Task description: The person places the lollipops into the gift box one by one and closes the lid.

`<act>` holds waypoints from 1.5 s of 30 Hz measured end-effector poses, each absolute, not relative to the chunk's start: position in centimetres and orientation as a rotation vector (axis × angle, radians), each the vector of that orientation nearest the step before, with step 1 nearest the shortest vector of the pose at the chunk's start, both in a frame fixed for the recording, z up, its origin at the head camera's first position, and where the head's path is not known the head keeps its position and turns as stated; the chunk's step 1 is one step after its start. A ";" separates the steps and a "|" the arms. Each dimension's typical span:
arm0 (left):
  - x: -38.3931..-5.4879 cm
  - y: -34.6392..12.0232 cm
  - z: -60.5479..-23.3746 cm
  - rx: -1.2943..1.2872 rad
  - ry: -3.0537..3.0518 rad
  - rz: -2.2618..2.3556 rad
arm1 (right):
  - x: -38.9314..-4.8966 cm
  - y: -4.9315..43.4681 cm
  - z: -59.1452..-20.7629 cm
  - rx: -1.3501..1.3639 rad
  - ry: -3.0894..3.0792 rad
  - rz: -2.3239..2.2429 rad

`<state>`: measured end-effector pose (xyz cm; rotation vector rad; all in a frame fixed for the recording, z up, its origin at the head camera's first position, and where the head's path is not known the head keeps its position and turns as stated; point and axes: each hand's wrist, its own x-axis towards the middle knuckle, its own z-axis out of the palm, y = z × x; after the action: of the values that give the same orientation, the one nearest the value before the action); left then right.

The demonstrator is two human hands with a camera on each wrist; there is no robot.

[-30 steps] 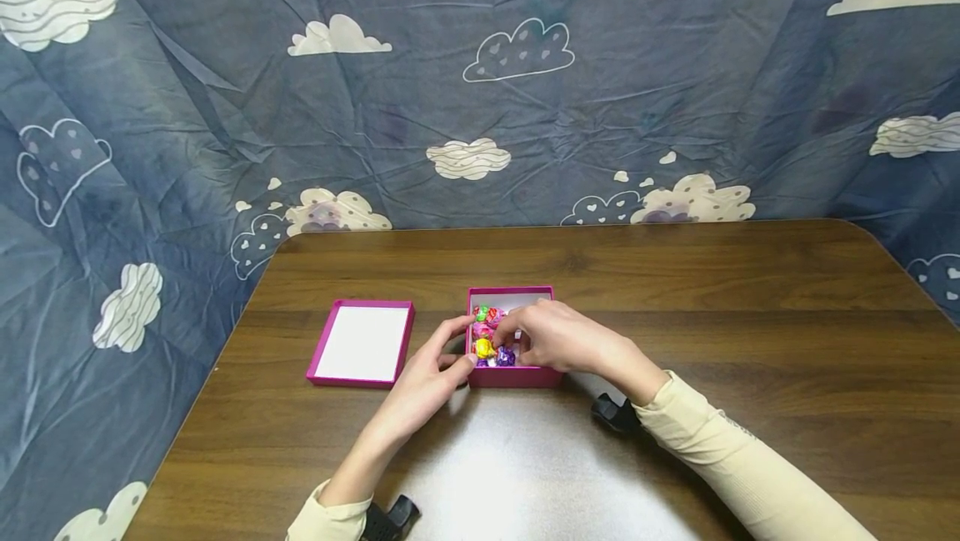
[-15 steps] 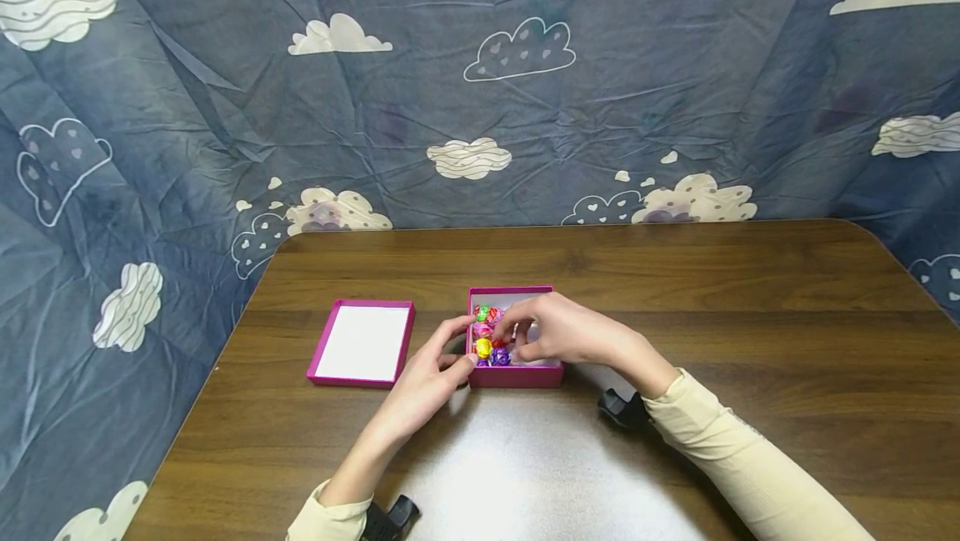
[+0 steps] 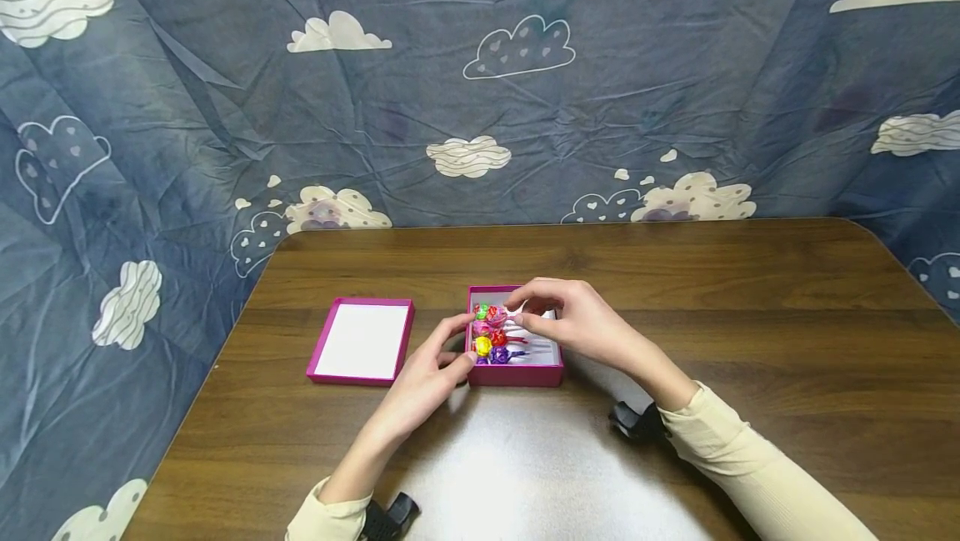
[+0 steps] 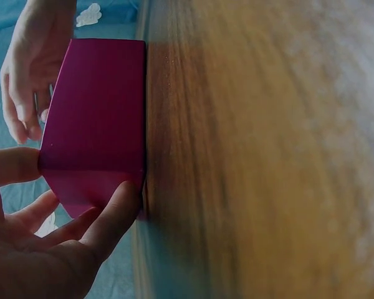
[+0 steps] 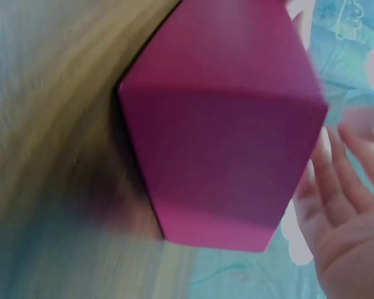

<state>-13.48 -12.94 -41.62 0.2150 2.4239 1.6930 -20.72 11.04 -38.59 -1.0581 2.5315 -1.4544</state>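
A magenta box [image 3: 516, 376] stands uncovered on the table, lollipops in bright wrappers along its left side. My left hand [image 3: 426, 370] holds the box at its left end; in the left wrist view its fingers press the end wall and its thumb touches the upper corner. Over the box is my right hand [image 3: 581, 320], thumb and index finger apart, their tips right at a pink lollipop [image 3: 497, 316]. Nearer the front lie a yellow lollipop [image 3: 482, 347], a red one [image 3: 498, 338] and a purple one [image 3: 500, 355], sticks to the right. The right hand hides the box's far right part.
Left of the box lies its magenta lid [image 3: 362, 339], white inside facing up. The wooden table [image 3: 735, 316] ends at the back against a blue cloth [image 3: 525, 116] with clouds. Black wrist cameras [image 3: 636, 422] hang beneath both wrists.
My right hand has moved from the purple lollipop at the front to the pink one farther back, uncovering several sticks. The purple lollipop has shifted slightly left. My left hand stays put.
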 end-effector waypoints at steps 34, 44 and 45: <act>-13.2 -22.5 -36.9 0.055 3.112 1.419 | -13.6 2.8 -36.3 -0.914 2.105 -1.663; -13.4 -27.8 -39.6 -0.105 2.991 1.108 | -13.1 -2.4 -39.3 -0.793 2.217 -1.581; -13.4 -28.2 -39.7 -0.109 2.973 1.101 | -13.2 -2.8 -39.7 -0.762 2.251 -1.549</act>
<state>-13.42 -28.24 -39.75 -0.1086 2.9731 1.1010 -13.16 -2.80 -39.65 -0.7622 2.2510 -1.5488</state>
